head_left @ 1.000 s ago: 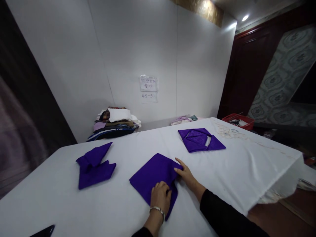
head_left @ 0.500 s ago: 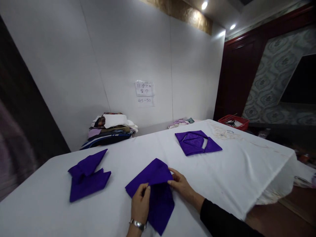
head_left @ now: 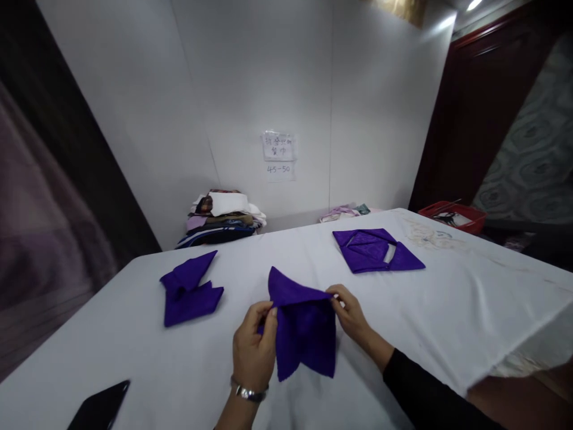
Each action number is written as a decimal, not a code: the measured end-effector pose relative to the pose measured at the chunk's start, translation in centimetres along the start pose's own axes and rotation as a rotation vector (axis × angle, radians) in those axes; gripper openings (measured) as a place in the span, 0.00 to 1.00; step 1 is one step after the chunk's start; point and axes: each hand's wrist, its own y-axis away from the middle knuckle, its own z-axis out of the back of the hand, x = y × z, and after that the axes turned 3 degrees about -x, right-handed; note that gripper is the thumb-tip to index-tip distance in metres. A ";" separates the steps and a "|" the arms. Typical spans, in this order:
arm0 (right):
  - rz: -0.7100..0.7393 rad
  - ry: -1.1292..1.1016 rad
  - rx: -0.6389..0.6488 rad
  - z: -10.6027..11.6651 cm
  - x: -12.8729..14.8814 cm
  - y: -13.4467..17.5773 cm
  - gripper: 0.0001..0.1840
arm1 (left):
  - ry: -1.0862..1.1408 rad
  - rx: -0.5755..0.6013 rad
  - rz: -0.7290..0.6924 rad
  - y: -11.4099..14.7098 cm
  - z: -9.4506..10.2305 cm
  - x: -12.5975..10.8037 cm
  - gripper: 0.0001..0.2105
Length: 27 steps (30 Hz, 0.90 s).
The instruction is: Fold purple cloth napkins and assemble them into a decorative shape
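A purple cloth napkin is stretched between my two hands, its lower edge hanging in two points over the table. My left hand, with a metal watch or bracelet at the wrist, pinches its left side between thumb and fingers. On the other side, my right hand pinches the right corner with fingertips. To the left lies a folded purple napkin with pointed ends. Another folded purple napkin rests flat at the back right, a pale patch showing in its fold.
The white tablecloth covers the table. A dark flat device lies at the near left. Folded clothes are stacked behind the table by the wall, with more cloth beside them. A red basket stands far right.
My hands have lifted the napkin and spread it, so its lower part now hangs down. The view has shifted left, bringing the dark device into sight.
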 end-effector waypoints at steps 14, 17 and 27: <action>-0.129 -0.074 0.769 6.1 8.1 -3.1 0.17 | -0.292 -0.181 -0.220 -2.5 6.6 -1.3 0.08; -0.025 0.124 0.863 8.3 9.5 -4.7 0.10 | -0.453 -0.243 -0.389 -2.8 8.3 -3.0 0.08; 0.040 0.286 0.222 8.3 3.3 -14.9 0.10 | -0.669 -0.242 -0.326 -12.1 8.9 2.0 0.10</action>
